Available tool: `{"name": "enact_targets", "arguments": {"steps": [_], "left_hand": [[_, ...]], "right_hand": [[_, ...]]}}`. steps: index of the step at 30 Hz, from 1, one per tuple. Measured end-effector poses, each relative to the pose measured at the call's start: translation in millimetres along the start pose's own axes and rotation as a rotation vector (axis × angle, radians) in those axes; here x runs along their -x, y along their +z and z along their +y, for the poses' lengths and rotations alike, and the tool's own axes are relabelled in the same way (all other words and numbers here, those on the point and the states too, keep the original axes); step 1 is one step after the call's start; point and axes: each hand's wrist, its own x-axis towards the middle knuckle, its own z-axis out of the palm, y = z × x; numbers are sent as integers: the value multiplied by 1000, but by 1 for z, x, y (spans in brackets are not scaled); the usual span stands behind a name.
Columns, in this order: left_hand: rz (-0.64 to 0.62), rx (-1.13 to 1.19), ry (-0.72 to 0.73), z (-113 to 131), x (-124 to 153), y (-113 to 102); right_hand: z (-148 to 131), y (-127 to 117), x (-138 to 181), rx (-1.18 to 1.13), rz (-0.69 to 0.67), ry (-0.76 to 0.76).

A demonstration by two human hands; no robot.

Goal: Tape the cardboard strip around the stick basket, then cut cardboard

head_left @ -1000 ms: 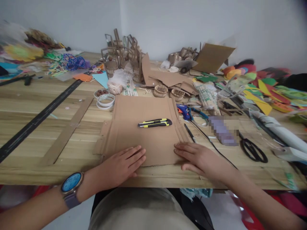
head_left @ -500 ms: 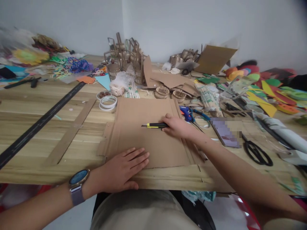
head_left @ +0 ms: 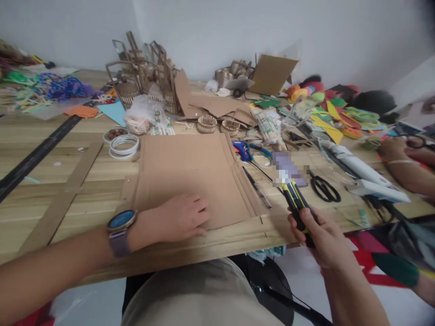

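My right hand [head_left: 317, 231]'s wrapped round the box cutter [head_left: 295, 201], left hand [head_left: 178, 217] unclenched on the cardboard [head_left: 183, 167]. Glue gun [head_left: 241, 151] and scissors [head_left: 325, 188] clutter the right side.

The left hand [head_left: 176, 218] lies palm down, its fingers [head_left: 194, 206] loosely bent and its forearm [head_left: 64, 263] slanting inward. The right hand [head_left: 324, 237] is closed in a grip, thumb [head_left: 309, 220] uppermost.
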Motion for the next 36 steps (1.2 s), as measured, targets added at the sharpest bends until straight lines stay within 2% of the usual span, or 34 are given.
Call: {"name": "enact_targets", "arguments": {"steps": [3, 7, 9, 11, 14, 18, 21, 28, 36], "left_hand": [[15, 18, 61, -3, -48, 1], [196, 68, 77, -2, -112, 11], [245, 105, 119, 0, -135, 18], [241, 150, 149, 0, -149, 27], [234, 197, 142, 1, -155, 38], [297, 194, 93, 3, -151, 46], [319, 199, 89, 5, -149, 47], [330, 220, 90, 5, -148, 46], [319, 230, 79, 6, -148, 46]], "right_hand": [[22, -5, 18, -58, 39, 126], [40, -12, 40, -28, 44, 288], [42, -14, 52, -6, 18, 361], [39, -14, 61, 15, -28, 408], [33, -10, 67, 42, -79, 427], [34, -4, 62, 73, -96, 435], [33, -2, 57, 68, -106, 446], [12, 1, 58, 3, -174, 489], [35, 11, 60, 53, -143, 498]]}}
